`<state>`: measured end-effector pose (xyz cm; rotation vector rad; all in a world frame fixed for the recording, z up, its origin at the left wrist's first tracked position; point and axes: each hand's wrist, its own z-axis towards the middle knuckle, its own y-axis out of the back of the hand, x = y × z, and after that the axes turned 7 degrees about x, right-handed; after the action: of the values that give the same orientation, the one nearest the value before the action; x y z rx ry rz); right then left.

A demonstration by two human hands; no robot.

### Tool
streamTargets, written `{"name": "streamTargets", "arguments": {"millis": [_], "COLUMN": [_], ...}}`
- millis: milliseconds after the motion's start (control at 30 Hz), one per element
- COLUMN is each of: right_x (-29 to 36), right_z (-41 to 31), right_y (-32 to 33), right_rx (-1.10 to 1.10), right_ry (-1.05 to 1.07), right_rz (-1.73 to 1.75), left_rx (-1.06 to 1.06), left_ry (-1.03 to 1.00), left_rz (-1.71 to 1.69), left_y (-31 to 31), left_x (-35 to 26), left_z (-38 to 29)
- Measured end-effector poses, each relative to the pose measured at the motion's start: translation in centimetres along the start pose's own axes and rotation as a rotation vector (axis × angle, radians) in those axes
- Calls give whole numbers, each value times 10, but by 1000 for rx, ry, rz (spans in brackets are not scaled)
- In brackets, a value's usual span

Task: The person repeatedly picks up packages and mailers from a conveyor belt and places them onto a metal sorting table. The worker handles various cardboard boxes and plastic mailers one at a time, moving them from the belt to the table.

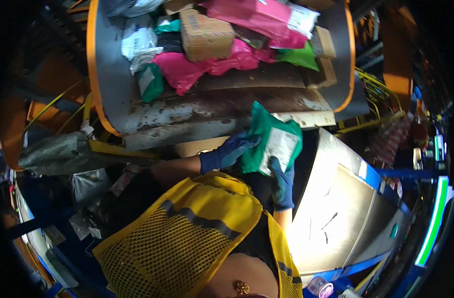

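Note:
A green plastic mailer bag (pixel 258 149) with a white label is held up before my chest, near the lower lip of a chute. My right hand (pixel 281 184), in a dark blue glove, grips its lower edge with the thumb over the label. On the bag's left side rests my left hand (pixel 234 149), also gloved; its fingers are against the plastic and partly behind it. Beyond the bag, the worn metal chute (pixel 219 108) bears a heap of parcels. Among them are a cardboard box (pixel 205 35), a large pink mailer bag (pixel 249 16) and a smaller green bag (pixel 150 82).
Orange-edged side walls (pixel 109 67) flank the chute. At the right stands a brightly lit pale panel (pixel 338 216) with blue edging. A grey sack (pixel 59 154) hangs at the left, above several packages in shadow. A round clear container (pixel 320 287) sits at the lower right.

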<state>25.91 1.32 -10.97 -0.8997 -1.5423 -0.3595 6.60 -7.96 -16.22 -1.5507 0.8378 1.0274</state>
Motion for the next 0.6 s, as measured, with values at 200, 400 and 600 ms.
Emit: {"name": "streamTargets", "arguments": {"millis": [200, 400, 600], "right_x": [-7, -13, -49], "right_z": [-26, -29, -86], "right_y": [11, 36, 144], "right_rx": [-251, -339, -574], "right_ry": [9, 8, 251], "right_rz": [343, 378, 315], "left_rx": [-869, -655, -516], "left_ry": [-517, -146, -142], "left_rz": [1514, 2586, 2434], "left_y": [225, 416, 338], "left_x": [-43, -32, -50], "left_z": [-10, -63, -64]}}
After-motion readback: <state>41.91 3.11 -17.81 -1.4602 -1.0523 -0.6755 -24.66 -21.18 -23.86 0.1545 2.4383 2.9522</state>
